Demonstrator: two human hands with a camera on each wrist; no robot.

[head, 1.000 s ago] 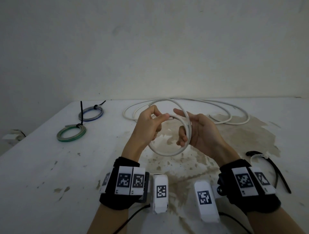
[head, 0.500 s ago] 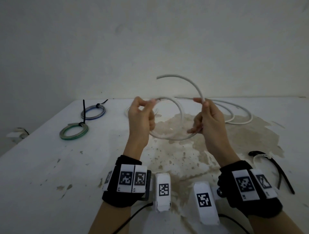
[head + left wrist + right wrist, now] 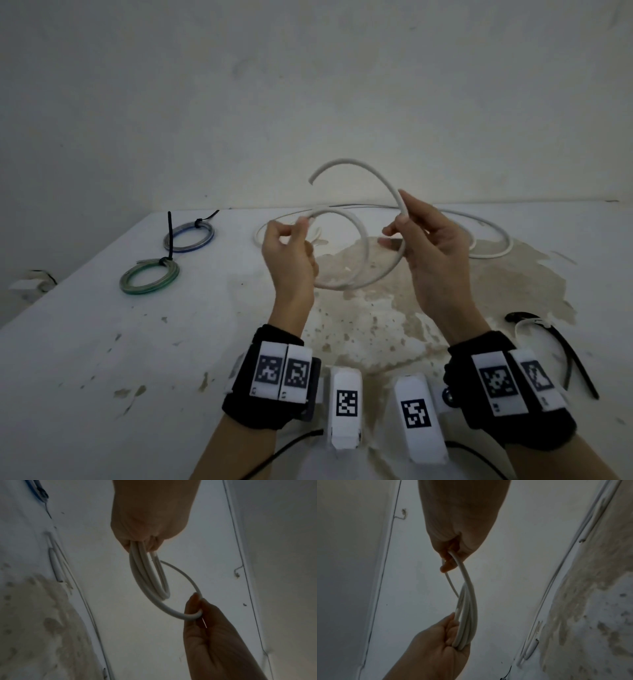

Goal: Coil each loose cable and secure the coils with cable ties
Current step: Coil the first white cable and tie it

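Observation:
I hold a white cable [image 3: 363, 246] in the air above the table [image 3: 102, 342]. My left hand [image 3: 291, 253] pinches the gathered loops of its coil [image 3: 147, 573] at one side. My right hand [image 3: 428, 240] pinches the cable's loose last turn [image 3: 465, 572], whose free end [image 3: 313, 180] curves up and to the left above both hands. More white cable [image 3: 493, 240] lies in wide loops on the table behind my hands.
A green coil [image 3: 149, 277] and a blue coil [image 3: 190, 236], each bound with a black cable tie, lie at the left. Black and white cable ties [image 3: 548, 342] lie at the right. A brown stain [image 3: 445, 301] covers the table's middle. A wall stands close behind.
Both hands rose and drew apart. The right hand pulled the last turn out of the closed coil, so the free end now arcs above the hands.

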